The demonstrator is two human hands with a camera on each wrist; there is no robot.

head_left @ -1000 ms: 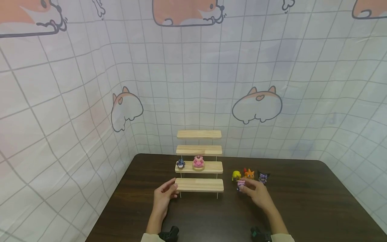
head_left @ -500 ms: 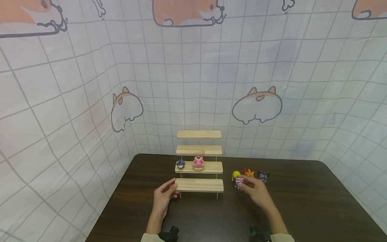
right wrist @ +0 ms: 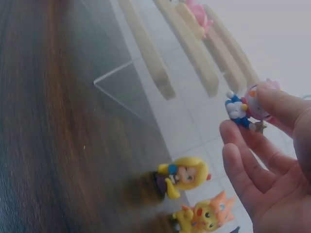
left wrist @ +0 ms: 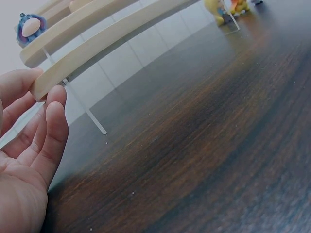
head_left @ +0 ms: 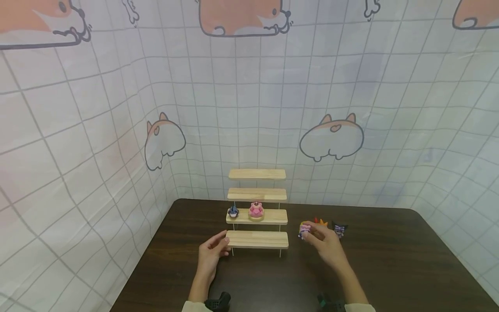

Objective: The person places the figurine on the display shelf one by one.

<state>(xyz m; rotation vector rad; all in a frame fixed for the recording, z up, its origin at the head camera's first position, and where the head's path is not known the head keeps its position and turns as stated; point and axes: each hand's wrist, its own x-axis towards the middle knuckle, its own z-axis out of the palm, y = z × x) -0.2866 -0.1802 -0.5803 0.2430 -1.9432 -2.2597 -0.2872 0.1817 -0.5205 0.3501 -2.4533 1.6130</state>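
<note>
My left hand [head_left: 209, 258] pinches the left end of the lowest board [head_left: 257, 239] of a four-tier wooden shelf; in the left wrist view the thumb lies on top and fingers [left wrist: 56, 116] below. My right hand [head_left: 331, 249] holds a small pink, white and blue figurine [right wrist: 245, 107] between thumb and fingers, off the table and right of the shelf. On the second board from the bottom stand a blue figurine [head_left: 233, 211] at the left end and a pink one [head_left: 256, 210] near the middle.
On the dark table [head_left: 374, 260], right of the shelf, stand a yellow-haired figurine [right wrist: 187, 175], an orange-and-yellow one [right wrist: 209, 213] and a dark, black-eared one [head_left: 340, 229]. A patterned cloth [head_left: 253, 95] hangs behind and at both sides.
My right hand has risen and moved slightly left with the pink figurine, which now covers the yellow-haired one in the head view. My left hand has stayed at the board.
</note>
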